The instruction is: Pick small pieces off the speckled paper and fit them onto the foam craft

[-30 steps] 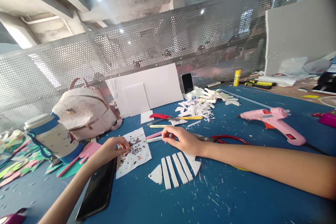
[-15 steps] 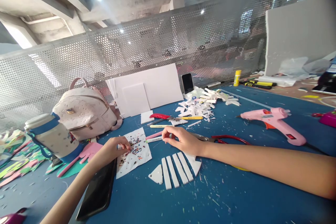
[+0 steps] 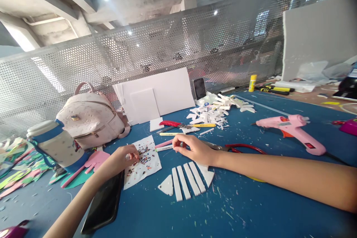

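My left hand (image 3: 125,159) hovers at the left edge of a white paper sheet (image 3: 139,178) strewn with small coloured bits. Its fingers curl in, and anything in them is too small to make out. My right hand (image 3: 192,148) has thumb and forefinger curled to a pinch, beside a white pen (image 3: 164,148) and a pink stick (image 3: 164,143). Whatever that pinch holds is hidden. Just below it, several white foam strips (image 3: 182,182) lie side by side between a rounded triangular foam piece (image 3: 166,185) and a tail-shaped foam piece (image 3: 206,175), like a fish skeleton.
Red-handled scissors (image 3: 237,147) lie behind my right wrist, a pink glue gun (image 3: 292,130) further right. A black phone (image 3: 104,204) is under my left forearm. White foam scraps (image 3: 212,113), a backpack (image 3: 90,115), a bottle (image 3: 55,145) and white boards (image 3: 167,93) stand behind.
Both hands stay almost exactly where they were, with the same curled fingers. The foam pieces have not moved.
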`<state>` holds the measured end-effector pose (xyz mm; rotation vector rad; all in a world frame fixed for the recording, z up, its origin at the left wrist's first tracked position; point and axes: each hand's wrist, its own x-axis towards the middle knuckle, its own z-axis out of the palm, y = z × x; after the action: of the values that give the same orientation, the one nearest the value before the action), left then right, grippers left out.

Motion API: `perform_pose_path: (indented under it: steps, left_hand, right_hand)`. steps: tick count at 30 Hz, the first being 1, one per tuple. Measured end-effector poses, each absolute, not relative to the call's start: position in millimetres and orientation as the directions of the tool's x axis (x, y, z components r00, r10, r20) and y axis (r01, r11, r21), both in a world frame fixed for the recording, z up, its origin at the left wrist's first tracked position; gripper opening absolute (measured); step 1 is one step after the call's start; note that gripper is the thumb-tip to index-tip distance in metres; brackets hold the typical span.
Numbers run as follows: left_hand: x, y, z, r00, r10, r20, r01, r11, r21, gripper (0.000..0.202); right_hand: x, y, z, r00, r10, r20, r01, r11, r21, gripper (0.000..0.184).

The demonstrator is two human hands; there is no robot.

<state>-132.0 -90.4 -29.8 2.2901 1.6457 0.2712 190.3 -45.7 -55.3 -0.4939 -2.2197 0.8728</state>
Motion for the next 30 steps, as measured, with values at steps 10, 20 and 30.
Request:
perform_pose_path:
  steps: [10, 20, 30]
  left_hand:
    - [-128.9, -93.0, -25.9, 0.283, 0.959, 0.022, 0.919, -0.278, 0.280, 0.024]
    - [-122.2, -94.2, -22.5, 0.271, 0.960, 0.073, 0.895, -0.279, 0.348, 0.014]
    - [-96.5, -98.7, -34.1, 0.146, 0.933, 0.329, 0.741, -0.324, 0.589, 0.012]
  right_hand:
    - [190.1, -48.3, -50.4, -0.684, 0.565, 0.462, 0.110, 0.705, -0.701, 0.009]
    - [189.9, -46.2, -54.5, -0.690, 0.554, 0.466, 0.098, 0.710, -0.698, 0.009]
    - [190.0, -46.7, -54.4, -0.672, 0.546, 0.499, 0.076, 0.722, -0.688, 0.009]
